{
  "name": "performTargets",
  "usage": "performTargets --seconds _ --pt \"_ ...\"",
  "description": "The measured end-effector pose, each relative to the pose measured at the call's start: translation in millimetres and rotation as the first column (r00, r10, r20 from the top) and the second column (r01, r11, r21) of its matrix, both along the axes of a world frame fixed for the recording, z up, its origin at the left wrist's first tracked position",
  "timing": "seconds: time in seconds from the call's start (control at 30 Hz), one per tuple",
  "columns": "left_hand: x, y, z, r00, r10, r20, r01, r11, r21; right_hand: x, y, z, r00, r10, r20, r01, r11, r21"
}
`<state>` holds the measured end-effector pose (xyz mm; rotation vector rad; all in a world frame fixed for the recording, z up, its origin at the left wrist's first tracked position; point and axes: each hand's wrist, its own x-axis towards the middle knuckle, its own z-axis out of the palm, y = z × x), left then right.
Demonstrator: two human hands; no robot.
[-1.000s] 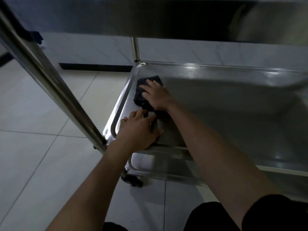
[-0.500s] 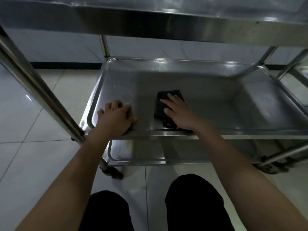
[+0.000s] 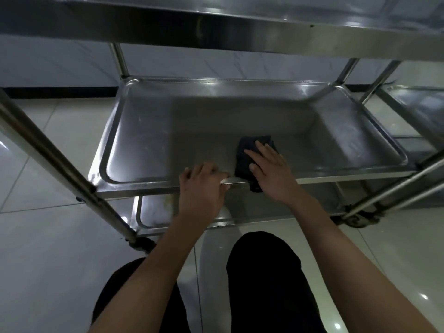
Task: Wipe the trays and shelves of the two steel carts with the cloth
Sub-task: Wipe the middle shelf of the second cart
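A folded dark cloth [image 3: 247, 152] lies on the middle tray [image 3: 168, 131] of a steel cart, near the tray's front edge, with one corner hanging over the rim. My right hand [image 3: 270, 169] presses flat on the cloth with straight fingers. My left hand [image 3: 203, 186] grips the tray's front rim just left of the cloth, fingers curled over the edge. Overhead is the underside of the top tray [image 3: 240, 30]. The bottom tray [image 3: 153, 212] shows below the middle one.
A slanted steel post [image 3: 60, 164] runs down the left to a caster [image 3: 141, 245]. A second cart [image 3: 418, 109] stands close on the right, its posts and a wheel [image 3: 358, 218] near the tray corner. My dark-trousered knees [image 3: 264, 272] are by the white tiled floor [image 3: 48, 260].
My right hand slid the cloth from the tray's far left corner rightward along the front edge. My left hand followed right along the front rim. The view shifted right.
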<state>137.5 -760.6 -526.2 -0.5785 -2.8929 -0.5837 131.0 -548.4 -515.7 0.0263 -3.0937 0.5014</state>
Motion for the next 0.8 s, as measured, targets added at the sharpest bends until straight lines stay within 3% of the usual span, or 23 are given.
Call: performTargets --seconds 0.3,0.43,0.53,0.63,0.8 --pt "-12.4 -23.2 0.5 0.999 0.051 -0.009 -0.051 0.999 -0.008 -6.0 -25.7 -0.2 1.0 0.024 0.007 -0.024 1.0 0.001" --pt "-17.9 -38.7 13.1 0.996 0.051 0.068 -0.052 0.999 0.005 -14.2 -28.0 -1.1 0.999 0.046 -0.004 -0.046 0.998 -0.029" --pt "-22.9 -37.5 20.8 0.978 0.143 0.15 -0.144 0.99 -0.001 -17.6 -19.9 -3.6 0.999 0.042 -0.013 -0.042 0.999 -0.03" --pt "-26.4 -14.6 25.9 0.967 0.214 0.135 -0.201 0.974 -0.107 -18.1 -9.3 -1.7 0.998 0.058 -0.014 -0.058 0.998 -0.034" --pt "-21.4 75.3 36.4 0.995 0.063 0.071 -0.063 0.998 -0.003 -16.3 40.1 -2.7 1.0 -0.003 -0.016 0.002 0.998 -0.065"
